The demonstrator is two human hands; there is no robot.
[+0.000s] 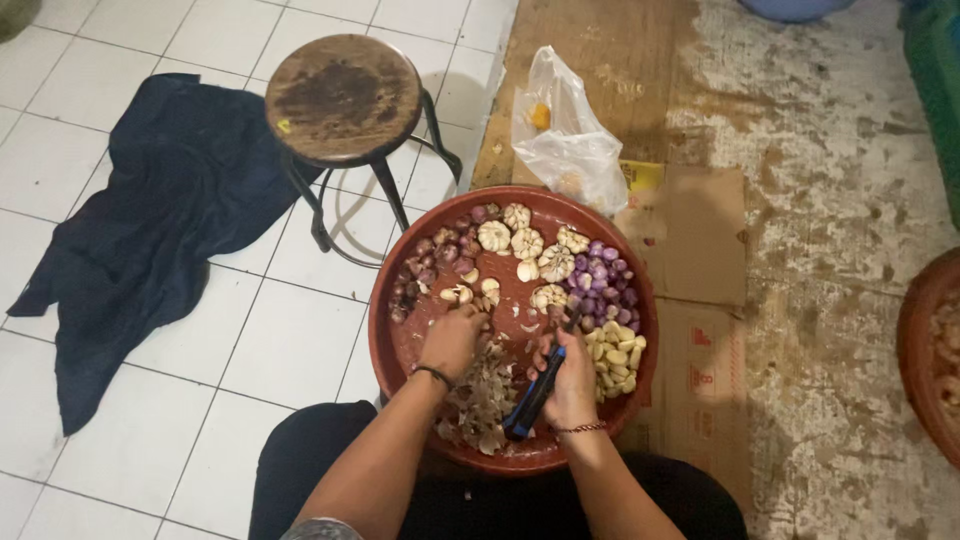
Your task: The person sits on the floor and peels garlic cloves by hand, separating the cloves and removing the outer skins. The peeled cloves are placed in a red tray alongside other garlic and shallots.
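White floor tiles meet flattened cardboard (700, 230), and a round reddish-brown basin (400, 345) sits across the seam. From the head camera, the left hand (452, 340) curls its fingers over small garlic pieces near the basin's middle; what it grips is hidden. The right hand (570, 375) is wrapped around a blue-handled knife (530, 400). Garlic bulbs (520, 240), purple shallots (598, 285), peeled cloves (615, 358) and dry skins (485, 395) lie inside. Beyond stand a wooden stool (343, 95), a dark cloth (150, 220) and a plastic bag (565, 140).
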